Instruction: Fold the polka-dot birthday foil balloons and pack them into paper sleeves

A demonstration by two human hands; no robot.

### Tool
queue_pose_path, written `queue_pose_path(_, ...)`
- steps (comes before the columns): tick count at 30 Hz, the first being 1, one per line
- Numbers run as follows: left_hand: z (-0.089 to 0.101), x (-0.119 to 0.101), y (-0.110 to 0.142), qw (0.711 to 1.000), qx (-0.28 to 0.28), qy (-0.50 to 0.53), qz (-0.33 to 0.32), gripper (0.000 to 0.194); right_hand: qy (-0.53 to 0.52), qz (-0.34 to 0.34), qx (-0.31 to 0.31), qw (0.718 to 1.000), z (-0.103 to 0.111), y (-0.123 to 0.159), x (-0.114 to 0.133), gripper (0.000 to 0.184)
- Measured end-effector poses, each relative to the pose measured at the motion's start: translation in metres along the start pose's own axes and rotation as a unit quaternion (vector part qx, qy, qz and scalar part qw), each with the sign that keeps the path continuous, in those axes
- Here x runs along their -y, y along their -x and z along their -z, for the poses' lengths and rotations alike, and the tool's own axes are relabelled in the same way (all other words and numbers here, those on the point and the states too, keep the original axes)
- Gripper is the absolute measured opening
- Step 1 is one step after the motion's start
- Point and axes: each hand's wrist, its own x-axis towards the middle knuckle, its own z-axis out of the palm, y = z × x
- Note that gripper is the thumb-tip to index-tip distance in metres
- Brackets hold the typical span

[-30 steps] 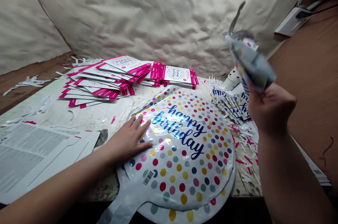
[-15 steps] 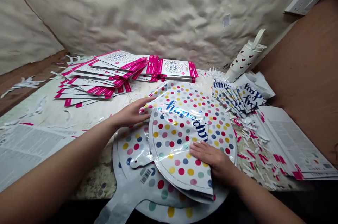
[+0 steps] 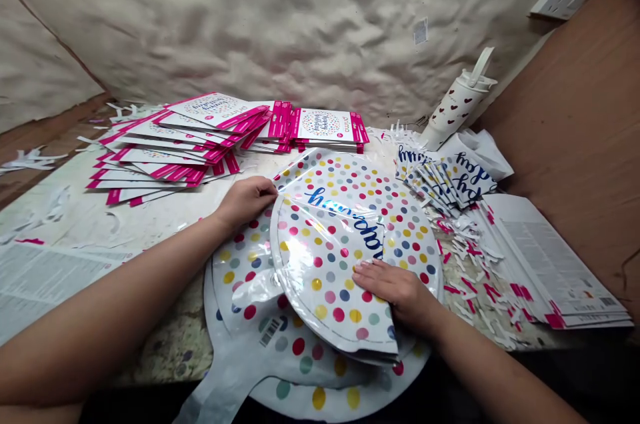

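left hand [image 3: 245,203] curled on the rim of a folded foil balloon [image 3: 325,264], can't tell if pinching, right hand [image 3: 395,294] flat on the fold, hands well apart. Balloon on the table [image 3: 85,217], pink-edged cards [image 3: 165,151] just past the left hand, paper scraps [image 3: 470,291] near the right.

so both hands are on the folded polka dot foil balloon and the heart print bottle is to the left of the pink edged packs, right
Not quite: the heart-print bottle is to the right of the pink-edged packs, not the left, as the head view shows. The rest stands: the left hand and the right hand are both on the folded polka dot foil balloon.
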Motion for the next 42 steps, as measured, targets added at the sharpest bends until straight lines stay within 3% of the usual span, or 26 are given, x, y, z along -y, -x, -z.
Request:
queue_pose_path(2,0.004,-0.009,0.000,0.996,-0.069,-0.062,-0.006,0.023,0.004,0.013,0.002,1.000,0.000,-0.006,-0.003,0.038)
queue_pose_path(4,-0.005,-0.032,0.003,0.988,-0.073,-0.109,-0.084,0.029,0.007,0.026,0.016,0.999,0.002,-0.012,-0.005,0.037)
queue_pose_path(5,-0.015,-0.046,0.006,0.981,-0.030,-0.120,-0.151,0.031,0.008,0.034,0.024,0.999,0.003,-0.014,-0.006,0.037)
queue_pose_path(6,-0.028,-0.060,0.010,0.966,0.047,-0.113,-0.228,0.034,0.010,0.038,0.024,0.999,0.004,-0.014,-0.007,0.037)
queue_pose_path(8,-0.057,-0.086,0.021,0.918,0.196,-0.108,-0.328,0.042,0.015,0.037,-0.005,0.999,0.005,-0.011,-0.007,0.036)
queue_pose_path(10,-0.082,-0.103,0.032,0.903,0.255,-0.125,-0.323,0.055,0.017,0.034,-0.043,0.998,0.006,-0.003,-0.003,0.032)
queue_pose_path(13,-0.099,-0.111,0.043,0.914,0.262,-0.152,-0.268,0.063,-0.008,0.045,-0.039,0.998,0.008,0.012,0.005,0.026)
queue_pose_path(16,-0.090,-0.100,0.049,0.914,0.278,-0.162,-0.247,0.064,-0.069,-0.007,0.015,0.997,0.016,0.015,0.010,0.026)
queue_pose_path(19,-0.060,-0.064,0.054,0.922,0.281,-0.178,-0.198,0.062,-0.164,-0.177,0.043,0.969,0.027,0.000,0.008,0.022)
queue_pose_path(22,-0.018,-0.024,0.059,0.944,0.260,-0.181,-0.099,0.059,-0.271,-0.388,0.029,0.881,0.031,-0.026,0.000,0.030)
queue_pose_path(24,0.006,-0.017,0.062,0.967,0.204,-0.153,-0.017,0.052,-0.307,-0.475,0.022,0.824,0.028,-0.043,-0.007,0.030)
queue_pose_path(26,0.015,-0.033,0.069,0.987,0.066,-0.139,0.038,0.048,-0.311,-0.513,0.027,0.800,0.024,-0.056,-0.013,0.029)
queue_pose_path(27,0.013,-0.048,0.075,0.990,-0.004,-0.141,0.026,0.047,-0.304,-0.519,0.033,0.798,0.023,-0.061,-0.016,0.028)
queue_pose_path(28,0.006,-0.064,0.082,0.989,-0.021,-0.144,-0.029,0.046,-0.296,-0.525,0.038,0.797,0.022,-0.064,-0.017,0.028)
queue_pose_path(30,-0.017,-0.094,0.099,0.972,0.057,-0.150,-0.172,0.047,-0.272,-0.534,0.048,0.799,0.023,-0.067,-0.017,0.027)
queue_pose_path(31,-0.032,-0.104,0.107,0.962,0.106,-0.170,-0.185,0.050,-0.260,-0.539,0.050,0.800,0.024,-0.067,-0.015,0.026)
queue_pose_path(32,-0.046,-0.110,0.115,0.955,0.140,-0.188,-0.179,0.054,-0.235,-0.537,0.039,0.810,0.025,-0.065,-0.011,0.024)
queue_pose_path(34,-0.068,-0.111,0.126,0.950,0.179,-0.206,-0.152,0.062,-0.126,-0.469,-0.002,0.874,0.025,-0.061,0.002,0.023)
queue_pose_path(36,-0.078,-0.103,0.131,0.951,0.187,-0.204,-0.141,0.066,0.028,-0.279,-0.014,0.960,0.021,-0.055,0.015,0.031)
queue_pose_path(37,-0.079,-0.099,0.132,0.951,0.188,-0.201,-0.142,0.067,0.100,-0.164,0.000,0.981,0.018,-0.053,0.022,0.031)
queue_pose_path(39,-0.075,-0.094,0.131,0.949,0.194,-0.198,-0.149,0.068,0.196,-0.014,0.055,0.979,0.011,-0.050,0.029,0.029)
queue_pose_path(42,-0.068,-0.100,0.125,0.944,0.214,-0.204,-0.144,0.068,0.289,-0.013,0.093,0.953,0.006,-0.049,0.030,0.031)
